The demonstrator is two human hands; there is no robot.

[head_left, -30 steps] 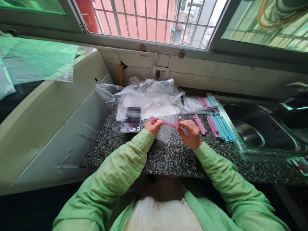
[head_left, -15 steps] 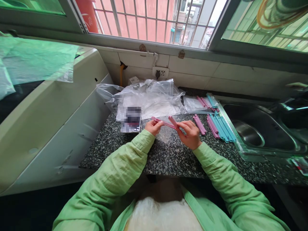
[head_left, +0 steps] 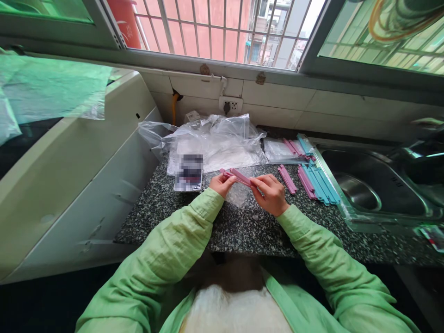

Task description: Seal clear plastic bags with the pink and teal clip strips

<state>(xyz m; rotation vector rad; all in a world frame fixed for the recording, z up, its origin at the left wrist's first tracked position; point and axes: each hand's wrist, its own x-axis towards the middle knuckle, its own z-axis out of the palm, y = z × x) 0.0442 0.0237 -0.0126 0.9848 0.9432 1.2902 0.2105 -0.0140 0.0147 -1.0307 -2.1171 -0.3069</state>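
A pink bag sealing clip point(head_left: 240, 176) is held between my two hands above the counter, its two bars lying nearly together. My left hand point(head_left: 222, 185) pinches its left end. At the right end, my right hand point(head_left: 270, 193) grips the clip between thumb and fingers. Beneath it hangs or lies a small clear plastic bag point(head_left: 237, 194); whether the clip's bars hold it I cannot tell. Right of my right hand lie a pink clip point(head_left: 287, 179), more pink clips point(head_left: 306, 181) and several blue clips point(head_left: 322, 185) side by side.
Crumpled clear plastic bags point(head_left: 222, 143) cover the back of the speckled counter point(head_left: 256, 231), with a partly blurred phone-like object point(head_left: 188, 173) in front. Flat clear bags point(head_left: 277, 151) carry more clips. A steel sink point(head_left: 374, 171) is at right, a white appliance point(head_left: 114, 125) at left.
The raised upper bar of the pink clip has swung down to the left, onto the lower bar. My right hand has shifted slightly left; my left hand stays put.
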